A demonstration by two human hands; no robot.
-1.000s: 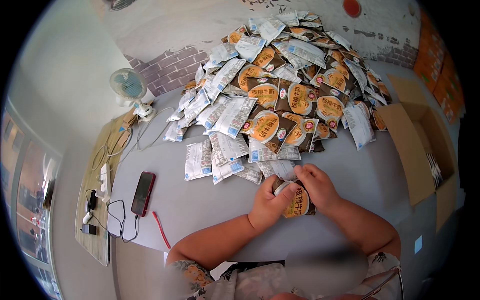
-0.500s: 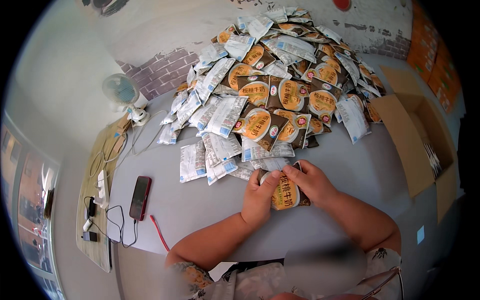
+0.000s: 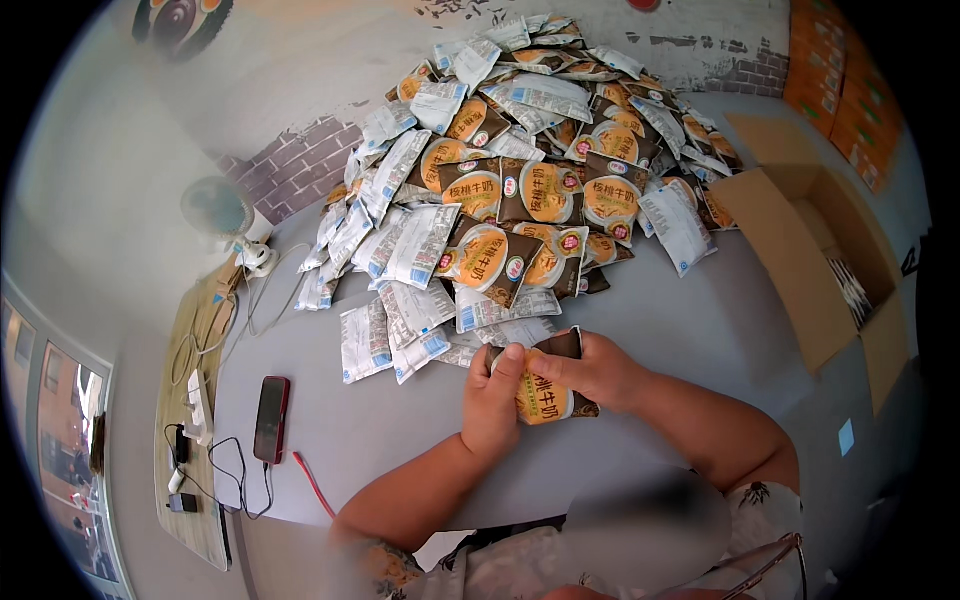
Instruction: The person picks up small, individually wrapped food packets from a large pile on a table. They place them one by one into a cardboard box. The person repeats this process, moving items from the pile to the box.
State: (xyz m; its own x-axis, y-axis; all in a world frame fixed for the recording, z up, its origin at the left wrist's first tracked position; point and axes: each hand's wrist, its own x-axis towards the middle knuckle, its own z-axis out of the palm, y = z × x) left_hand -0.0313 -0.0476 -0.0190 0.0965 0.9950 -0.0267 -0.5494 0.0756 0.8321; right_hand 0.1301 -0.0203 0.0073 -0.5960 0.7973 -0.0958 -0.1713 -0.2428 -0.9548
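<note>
Both hands grip a brown and orange pouch [image 3: 548, 398] just above the grey table [image 3: 330, 430]. My left hand [image 3: 492, 400] has its thumb pressed on the pouch's left side; my right hand [image 3: 600, 375] is closed on its right part, thumb lying across the upper front. Just beyond the hands rises a big heap of pouches, some showing brown and orange fronts [image 3: 548, 188], others white printed backs [image 3: 365, 342].
An open cardboard box [image 3: 770, 260] stands at the right, with stacked orange cartons [image 3: 845, 110] behind. At left are a phone [image 3: 272, 420], a red stick-like item [image 3: 313, 483], a power strip [image 3: 200, 410], cables and a small fan [image 3: 225, 220].
The held pouch and both hands have moved leftward in the picture, the right thumb shifting across the pouch's front. The whole view has also shifted, with the heap appearing further left.
</note>
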